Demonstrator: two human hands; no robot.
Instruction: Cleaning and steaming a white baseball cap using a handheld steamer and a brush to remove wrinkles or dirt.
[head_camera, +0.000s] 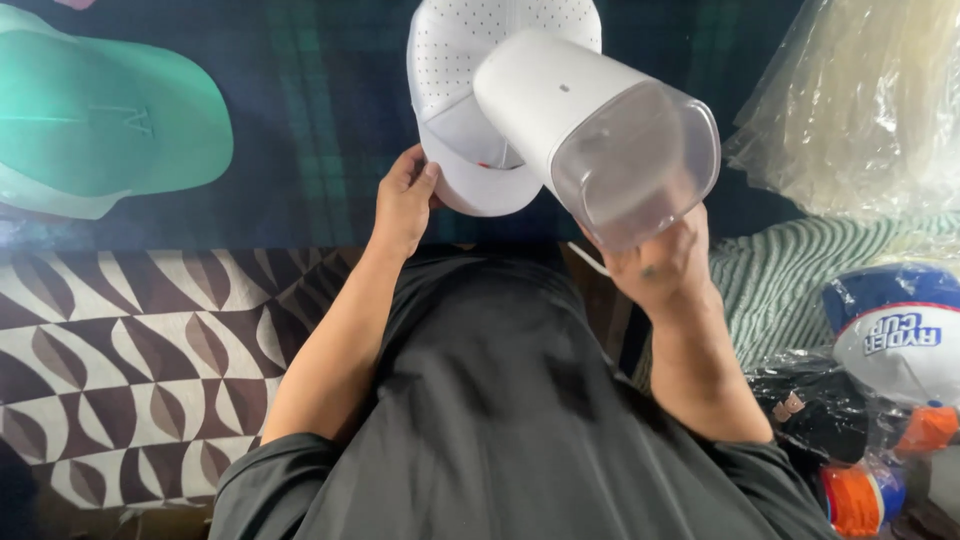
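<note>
White perforated cap (470, 110) in my left hand (403, 205), white handheld steamer (590, 125) in my right hand (665, 262).

My left fingers pinch the cap's brim at its lower edge, holding it up over the dark plaid cloth (300, 120). My right hand is wrapped shut around the steamer's handle, its clear tank end tilted toward me, just in front of the cap. A green cap (100, 120) lies well to the left; a blue and white cap (895, 325) sits bagged at right.
</note>
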